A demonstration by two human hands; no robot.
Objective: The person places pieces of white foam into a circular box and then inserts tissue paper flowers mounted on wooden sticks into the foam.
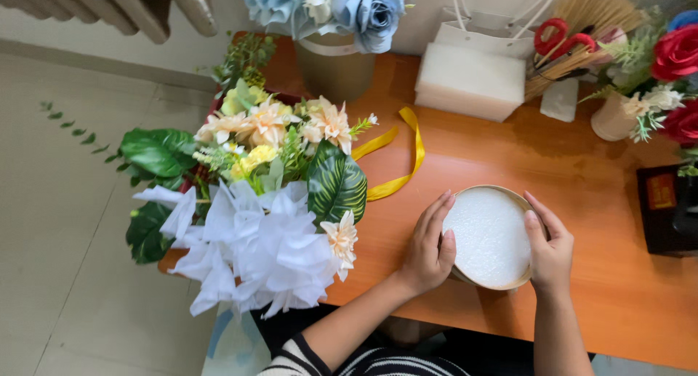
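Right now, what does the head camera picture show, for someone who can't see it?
Two hands, left hand and right hand, hold a round container of white foam on an orange table. Artificial flowers and a yellow ribbon lie alongside.

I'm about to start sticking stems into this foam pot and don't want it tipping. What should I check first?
1. Both hands on the round pot: ok, left hand and right hand cup its sides.
2. White foam fills the pot: ok.
3. Pot flat on the table: cannot tell.
4. Yellow ribbon away from the pot: ok.
5. Flower bunch within reach: ok, beside the left hand.
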